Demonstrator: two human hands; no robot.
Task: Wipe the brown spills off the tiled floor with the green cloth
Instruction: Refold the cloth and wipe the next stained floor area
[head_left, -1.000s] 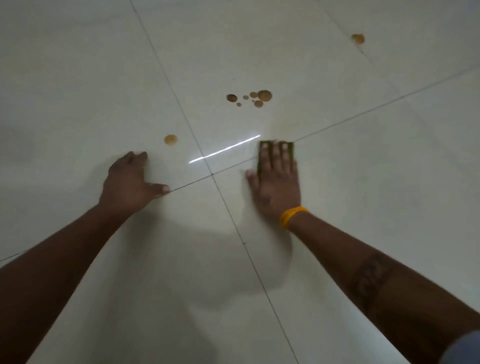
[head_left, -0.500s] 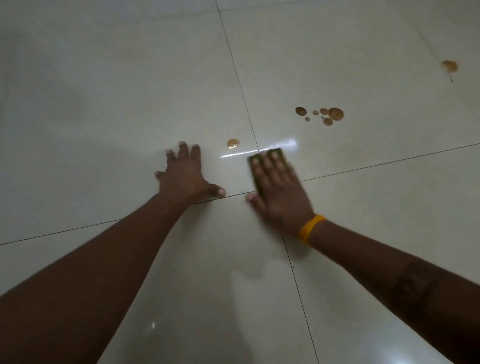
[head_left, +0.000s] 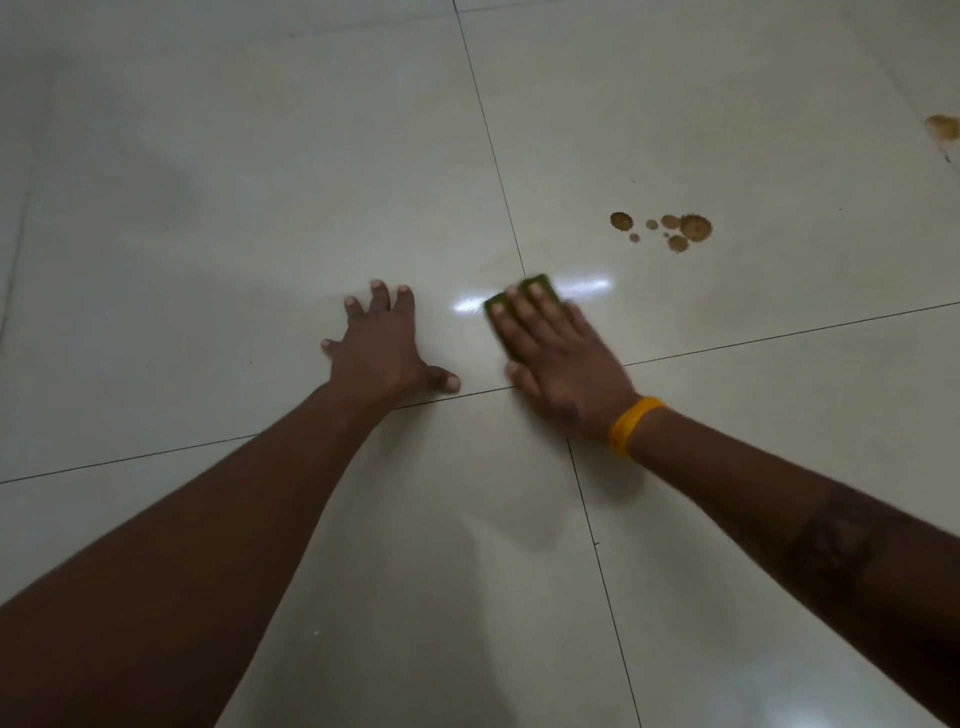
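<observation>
The fingers (head_left: 524, 312) of the right hand (head_left: 563, 371) are lying flat and close together, pressing the green cloth (head_left: 519, 299) down onto the tiled floor (head_left: 260, 208) rather than curling round it; only the front edge of the cloth is showing past the fingertips. The cloth is sitting right on the joint where two grout lines are crossing, with a bright streak of light reflecting off the floor on either side of it. The left hand (head_left: 387, 348) is resting palm-down just beside it, fingers spread and holding nothing, and looks to be propping up the person's weight.

The step in hand appears to be rubbing at this joint; a faint yellowish smear is lingering just above the cloth, so this patch is probably nearly finished. A cluster of brown spots (head_left: 670, 231) is waiting untouched on the tile ahead and to the right, near but clearly apart from the cloth, and another brown spot (head_left: 943, 127) is lying well apart at the far right edge. The next move is likely calling for sliding the cloth forward and right over the cluster, keeping the palm flat.

A yellow wristband (head_left: 631, 423) is circling the right wrist. No writing, brand or label is showing anywhere.
</observation>
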